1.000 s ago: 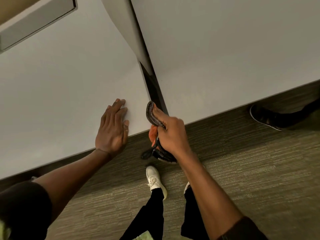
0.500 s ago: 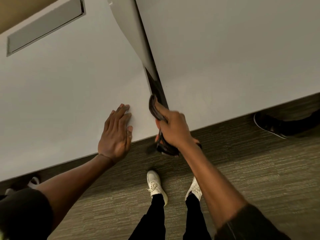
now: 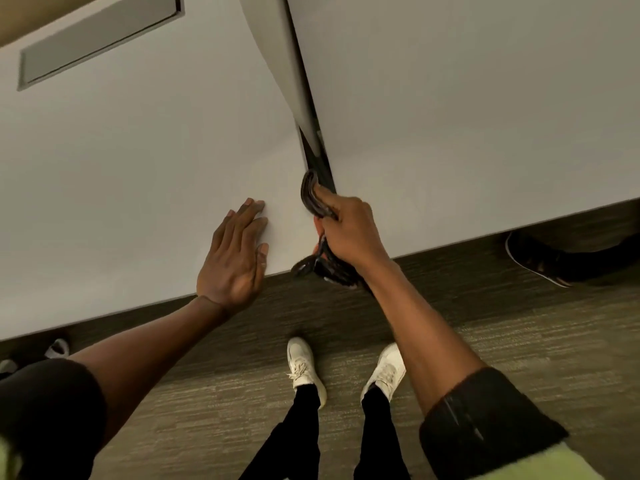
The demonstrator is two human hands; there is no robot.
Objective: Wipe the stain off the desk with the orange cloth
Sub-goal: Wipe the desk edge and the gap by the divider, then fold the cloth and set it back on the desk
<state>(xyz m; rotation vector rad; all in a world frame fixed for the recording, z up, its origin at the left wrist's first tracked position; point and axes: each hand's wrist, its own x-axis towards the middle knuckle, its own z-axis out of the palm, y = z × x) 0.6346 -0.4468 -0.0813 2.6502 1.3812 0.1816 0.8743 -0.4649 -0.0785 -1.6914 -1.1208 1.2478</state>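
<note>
Pale grey laminate desk (image 3: 131,188), large flat top; second like panel to its right, dark gap (image 3: 320,168) between them. Grey-brown carpet (image 3: 519,358) below the front edge.

Left hand (image 3: 235,258): fingers together, flat on the desk near its front corner, gripping nothing. Right hand (image 3: 349,230): clenched on the bunched cloth (image 3: 313,199), which looks dark with soil, orange barely showing, held at the gap's front end.

No stain discernible.

Risk: cloth's loose tail hangs past the edge and may snag in the gap or smear dirt. Open surface left and beyond; front edge close.
</note>
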